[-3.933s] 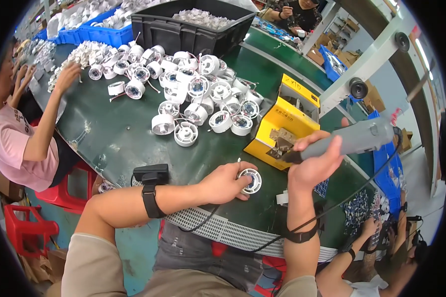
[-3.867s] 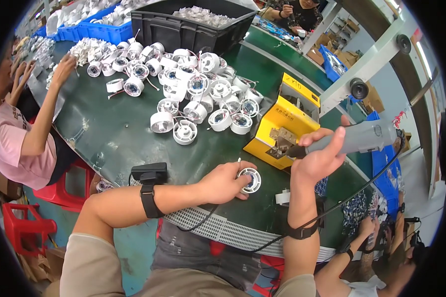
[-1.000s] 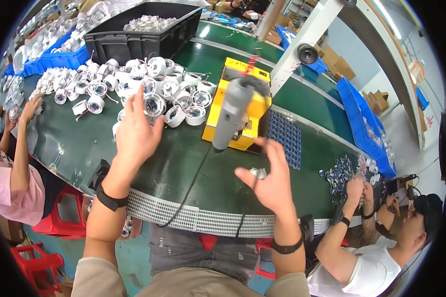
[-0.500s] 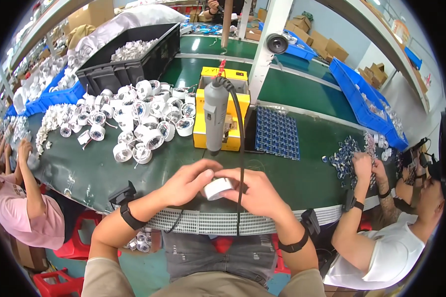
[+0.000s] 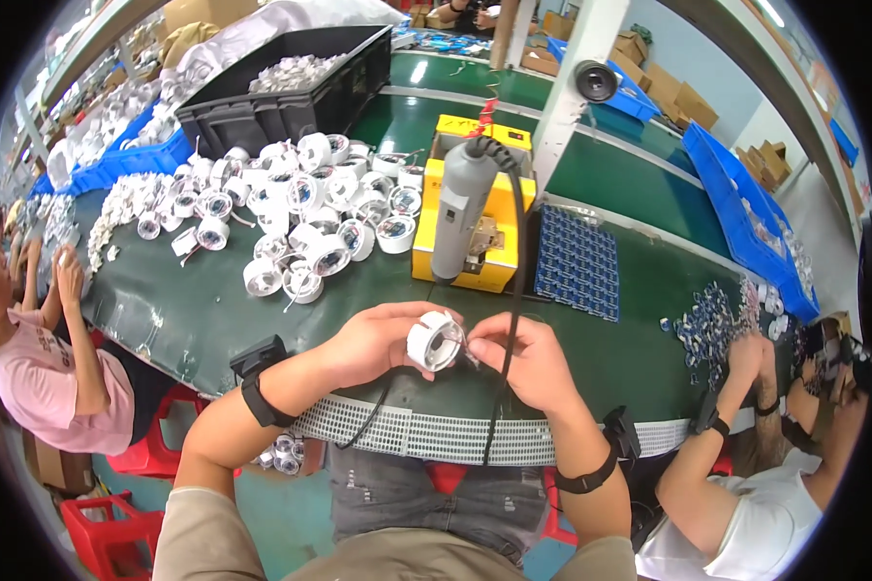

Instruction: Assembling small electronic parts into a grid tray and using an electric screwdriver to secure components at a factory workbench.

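My left hand (image 5: 376, 343) grips a round white plastic housing (image 5: 422, 347) just above the near edge of the green table. The housing is tilted, its hollow side turned to the right. Beside that opening, my right hand (image 5: 533, 364) has thumb and fingers pinched together on thin wires (image 5: 471, 354), too small to make out well. A grey electric screwdriver (image 5: 463, 208) hangs beyond my hands, in front of a yellow box-like fixture (image 5: 475, 276). Its black cable (image 5: 510, 334) runs down across my right hand.
White housings (image 5: 305, 194) lie heaped at the left, before a black crate (image 5: 233, 126). A sheet of blue circuit boards (image 5: 577, 261) lies right of the fixture, with loose small boards (image 5: 704, 324) farther right. Co-workers sit at both sides; a blue bin (image 5: 736, 218) stands at right.
The housing has turned from both hands' hold to my left hand alone, its hollow side now showing. My right hand has shifted rightward off its wall to the wires. The view has swung somewhat.
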`<action>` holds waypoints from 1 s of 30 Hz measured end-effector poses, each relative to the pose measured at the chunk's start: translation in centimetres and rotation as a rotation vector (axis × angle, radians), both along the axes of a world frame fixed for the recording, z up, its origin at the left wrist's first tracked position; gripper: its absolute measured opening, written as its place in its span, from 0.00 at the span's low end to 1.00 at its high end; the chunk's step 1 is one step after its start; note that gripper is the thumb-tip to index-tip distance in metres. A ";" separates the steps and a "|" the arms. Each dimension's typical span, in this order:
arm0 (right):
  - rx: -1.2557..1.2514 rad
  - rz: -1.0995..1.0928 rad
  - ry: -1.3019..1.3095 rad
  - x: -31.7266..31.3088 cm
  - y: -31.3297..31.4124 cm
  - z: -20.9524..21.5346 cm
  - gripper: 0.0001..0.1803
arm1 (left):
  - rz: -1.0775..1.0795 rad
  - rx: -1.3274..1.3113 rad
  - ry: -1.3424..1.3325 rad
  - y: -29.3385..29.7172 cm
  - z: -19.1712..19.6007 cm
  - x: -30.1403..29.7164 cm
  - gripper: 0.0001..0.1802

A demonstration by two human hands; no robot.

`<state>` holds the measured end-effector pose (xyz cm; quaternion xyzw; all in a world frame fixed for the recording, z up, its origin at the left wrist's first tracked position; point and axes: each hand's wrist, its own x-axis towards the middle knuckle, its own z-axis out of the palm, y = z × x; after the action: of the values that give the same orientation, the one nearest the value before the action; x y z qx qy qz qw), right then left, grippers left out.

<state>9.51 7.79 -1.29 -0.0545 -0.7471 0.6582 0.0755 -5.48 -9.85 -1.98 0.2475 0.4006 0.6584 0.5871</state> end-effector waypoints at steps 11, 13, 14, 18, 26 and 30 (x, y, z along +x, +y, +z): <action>-0.222 0.052 0.018 -0.4 -0.5 -0.8 0.08 | -0.011 0.000 -0.078 -0.2 0.0 -0.5 0.22; -0.313 0.060 0.020 -0.2 -0.3 -1.0 0.07 | -0.061 0.028 -0.134 -0.2 -0.1 -0.6 0.22; -0.403 0.070 0.021 -0.1 -0.3 -1.1 0.06 | -0.057 0.060 -0.177 -0.1 0.0 -0.5 0.23; -0.451 -0.030 0.068 -0.2 -0.7 -1.1 0.06 | 0.027 0.036 -0.023 0.0 0.7 0.3 0.26; 0.391 -0.141 0.161 -0.4 -1.2 -0.2 0.02 | 0.068 -0.011 0.021 0.1 0.2 -0.1 0.24; 0.089 -0.207 0.163 -0.4 -1.3 -1.1 0.03 | 0.135 -0.036 0.004 0.4 0.2 0.2 0.24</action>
<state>9.16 6.45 -2.43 -0.0742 -0.7572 0.6154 0.2058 -5.23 -9.47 -1.78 0.2110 0.4292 0.6887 0.5450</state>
